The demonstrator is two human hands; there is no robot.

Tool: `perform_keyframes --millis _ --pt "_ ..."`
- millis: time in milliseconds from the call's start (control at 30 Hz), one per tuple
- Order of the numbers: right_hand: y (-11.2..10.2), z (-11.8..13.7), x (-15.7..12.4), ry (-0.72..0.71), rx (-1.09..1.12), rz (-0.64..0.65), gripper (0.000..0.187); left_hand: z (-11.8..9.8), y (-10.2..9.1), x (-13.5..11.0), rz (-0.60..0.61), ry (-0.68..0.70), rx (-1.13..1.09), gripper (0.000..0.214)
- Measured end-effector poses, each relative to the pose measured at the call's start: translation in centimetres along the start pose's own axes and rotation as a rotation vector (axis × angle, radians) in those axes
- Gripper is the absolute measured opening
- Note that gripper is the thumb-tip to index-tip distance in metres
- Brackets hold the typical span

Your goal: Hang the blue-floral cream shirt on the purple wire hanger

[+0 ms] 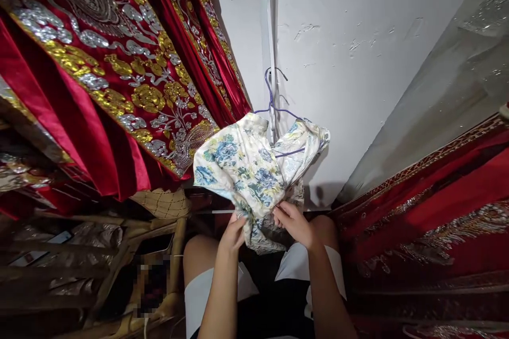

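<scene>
A cream garment with a blue and yellow flower print [254,169] hangs on a purple wire hanger [274,100] against the white wall. My left hand [233,235] is closed on the garment's lower left edge. My right hand [292,222] pinches the cloth at its lower middle, fingers curled into the folds. Both hands are just above my knees.
Red robes with gold and silver embroidery [119,74] hang at the left, and more red embroidered cloth [429,222] lies at the right. A bamboo chair [159,243] stands at the lower left. A white wall [358,63] is straight ahead.
</scene>
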State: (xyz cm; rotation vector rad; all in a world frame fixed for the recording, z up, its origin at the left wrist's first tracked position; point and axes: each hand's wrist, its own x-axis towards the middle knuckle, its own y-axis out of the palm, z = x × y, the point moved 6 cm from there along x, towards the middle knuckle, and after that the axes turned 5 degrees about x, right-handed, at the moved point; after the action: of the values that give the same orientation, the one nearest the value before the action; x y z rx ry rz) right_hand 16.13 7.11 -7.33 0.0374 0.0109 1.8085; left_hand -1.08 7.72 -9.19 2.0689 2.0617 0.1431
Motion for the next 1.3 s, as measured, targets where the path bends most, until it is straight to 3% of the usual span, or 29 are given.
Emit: perform_keyframes --millis 167,300,367,467,533,567,633,700,767,1000,1133,1200,1300 --pt "1.6 0.1 0.6 0.033 0.103 -0.084 0.035 -2.0 0.7 -1.2 0.019 -0.018 -0.136 0.062" --pt "1.9 0.4 0.9 0.01 0.159 -0.166 0.028 -1.4 0.4 -0.5 -0.072 -0.011 -0.158 0.056" --pt "1.4 0.3 0.9 0.002 0.179 -0.214 0.026 -0.6 -0.7 0.2 -0.188 0.029 -0.126 0.05" --pt "0.4 -0.2 0.8 0.037 0.162 -0.256 0.022 0.3 -3.0 0.2 -0.528 0.167 0.035 0.045" --pt "0.1 -0.6 0.8 0.075 0.135 -0.24 0.019 0.4 -3.3 -0.6 -0.698 0.3 0.184 0.043" --pt "0.2 -0.9 0.8 0.091 0.124 -0.217 0.018 0.5 -2.7 -0.9 -0.688 0.351 0.252 0.041" --pt "0.7 -1.1 0.9 0.104 0.113 -0.159 0.017 0.9 -0.4 -0.8 -0.495 0.376 0.322 0.036" --pt "1.4 -0.9 1.0 0.097 0.116 -0.116 0.017 1.7 2.0 -0.6 -0.268 0.318 0.315 0.025" --pt "1.8 -0.3 1.0 0.093 0.116 -0.106 0.017 2.2 3.5 -0.7 -0.162 0.266 0.303 0.014" --pt "2.3 0.9 1.0 0.098 0.104 -0.092 0.015 1.3 3.8 -1.3 -0.134 0.346 0.289 0.018" --pt "1.0 1.2 1.2 0.139 0.042 -0.111 0.018 1.7 4.2 -1.4 -0.096 0.389 0.391 0.018" --pt "-0.8 3.3 2.1 0.107 -0.031 -0.143 0.02 2.3 5.0 -1.4 -0.077 0.403 0.471 0.019" --pt "-3.8 9.6 4.5 -0.048 -0.123 -0.202 0.02 3.5 6.8 -1.3 -0.032 0.402 0.54 0.019"
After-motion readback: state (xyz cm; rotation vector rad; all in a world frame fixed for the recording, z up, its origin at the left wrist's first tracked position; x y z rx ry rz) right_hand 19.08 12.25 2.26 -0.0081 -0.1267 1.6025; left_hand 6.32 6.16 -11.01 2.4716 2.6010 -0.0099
